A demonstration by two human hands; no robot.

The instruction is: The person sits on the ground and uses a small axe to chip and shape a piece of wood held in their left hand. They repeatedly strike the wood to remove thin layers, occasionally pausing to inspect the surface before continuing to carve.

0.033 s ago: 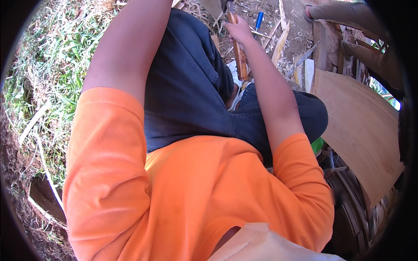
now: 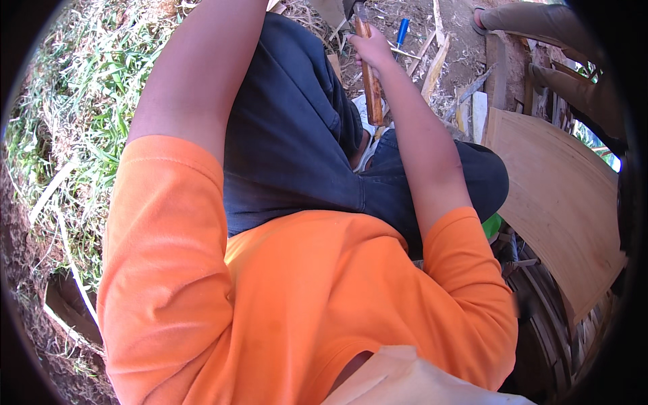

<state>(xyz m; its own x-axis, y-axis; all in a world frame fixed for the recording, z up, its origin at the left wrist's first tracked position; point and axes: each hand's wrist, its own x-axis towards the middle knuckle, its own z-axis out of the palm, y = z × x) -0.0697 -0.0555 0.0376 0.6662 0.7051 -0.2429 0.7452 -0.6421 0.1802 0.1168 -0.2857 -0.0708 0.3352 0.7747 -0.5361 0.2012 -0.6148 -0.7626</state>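
Observation:
My right hand (image 2: pixel 371 50) is closed around the reddish-brown handle of a wooden-handled tool (image 2: pixel 372 94). The handle's butt points back toward my shoes. At its far end is greyish, dark metal, cut off by the top edge, so I cannot make out the tool's kind. Touching or close by that metal end is a flat, pale grey-brown piece (image 2: pixel 329 12). A blue-handled tool (image 2: pixel 403 32) is on the ground just right of my right hand. My left arm (image 2: pixel 202 74) reaches up past the top edge, and its hand is out of the picture.
Wood splinters (image 2: pixel 437 67) and chips litter the dirt ahead. Grass (image 2: pixel 88 108) grows on the left. To the right lies a broad curved wooden board (image 2: pixel 553 196) beside stacked wood strips. Another person's legs (image 2: pixel 540 27) show at the upper right. A green object (image 2: pixel 492 225) sits beside my knee.

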